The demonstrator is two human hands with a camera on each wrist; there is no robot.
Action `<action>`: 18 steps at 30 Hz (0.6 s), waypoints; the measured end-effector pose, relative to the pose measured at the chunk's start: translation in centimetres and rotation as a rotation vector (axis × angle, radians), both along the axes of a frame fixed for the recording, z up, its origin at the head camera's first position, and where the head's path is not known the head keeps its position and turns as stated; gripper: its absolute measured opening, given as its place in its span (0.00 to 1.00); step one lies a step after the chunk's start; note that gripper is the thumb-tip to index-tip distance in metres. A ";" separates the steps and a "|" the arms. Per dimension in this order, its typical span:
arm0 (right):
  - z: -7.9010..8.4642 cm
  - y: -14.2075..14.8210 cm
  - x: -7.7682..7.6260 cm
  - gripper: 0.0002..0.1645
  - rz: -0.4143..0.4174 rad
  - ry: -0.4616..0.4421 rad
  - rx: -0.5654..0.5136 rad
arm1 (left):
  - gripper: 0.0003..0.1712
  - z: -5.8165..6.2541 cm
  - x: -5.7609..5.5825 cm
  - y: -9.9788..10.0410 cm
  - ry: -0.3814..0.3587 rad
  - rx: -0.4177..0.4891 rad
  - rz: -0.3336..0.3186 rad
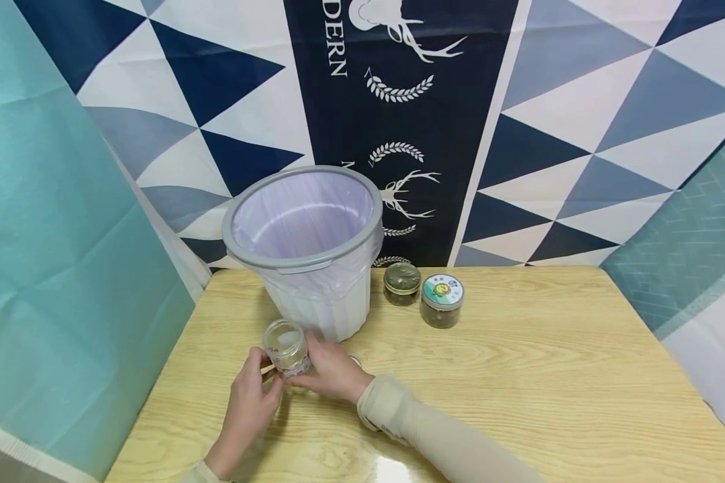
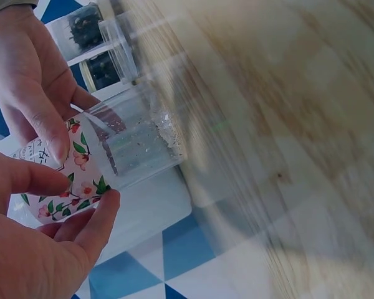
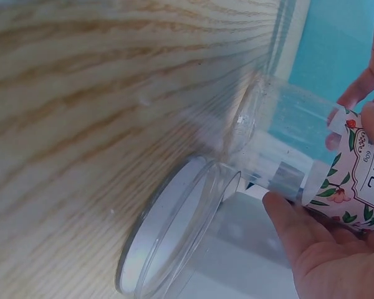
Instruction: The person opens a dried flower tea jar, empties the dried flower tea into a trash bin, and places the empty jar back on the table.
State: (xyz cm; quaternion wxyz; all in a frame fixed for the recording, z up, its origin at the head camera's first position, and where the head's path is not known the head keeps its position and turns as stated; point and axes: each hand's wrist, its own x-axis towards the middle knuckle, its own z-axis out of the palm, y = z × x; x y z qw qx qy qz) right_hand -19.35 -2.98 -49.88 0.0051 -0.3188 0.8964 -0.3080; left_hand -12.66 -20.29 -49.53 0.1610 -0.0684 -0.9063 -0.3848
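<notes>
One clear jar (image 1: 286, 350), open-topped, lower left of the head frame's centre: left hand (image 1: 249, 400) pinching at its floral label (image 2: 81, 157), right hand (image 1: 331, 367) gripping the side, presumably for steadiness.

Three jars, two grips, one bin, one bench.
Three jars are counted: one flower-labelled jar (image 1: 286, 345), one dark-lidded jar (image 1: 401, 284) and one picture-lidded jar (image 1: 442, 303). Two grips are seen, one left hand (image 1: 250, 399) and one right hand (image 1: 331, 367). One bin (image 1: 323, 305), lined with one bag (image 1: 302, 208), and one bench (image 1: 519, 376) are counted. One white disc (image 3: 165, 233) and one clear round piece (image 3: 202, 230) are shown in the right wrist view; whether these are counted as one thing or two cannot be told.
</notes>
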 end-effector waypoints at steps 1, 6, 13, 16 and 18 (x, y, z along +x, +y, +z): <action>0.0 -0.1 0.0 0.50 0.002 -0.005 0.001 | 0.18 0.0 0.0 0.0 0.004 -0.004 0.003; -0.1 -0.2 0.1 0.51 -0.009 -0.029 0.015 | 0.18 -0.2 0.0 -0.1 0.014 -0.009 -0.001; -0.1 0.0 0.0 0.51 -0.006 -0.025 0.014 | 0.19 -0.5 -0.1 0.0 0.008 -0.004 0.005; -0.1 0.0 0.0 0.52 -0.001 -0.032 0.006 | 0.20 -0.5 0.0 0.1 0.003 -0.001 0.005; 0.0 0.0 0.0 0.53 0.003 -0.038 -0.002 | 0.21 -0.5 0.0 0.2 0.007 -0.005 0.006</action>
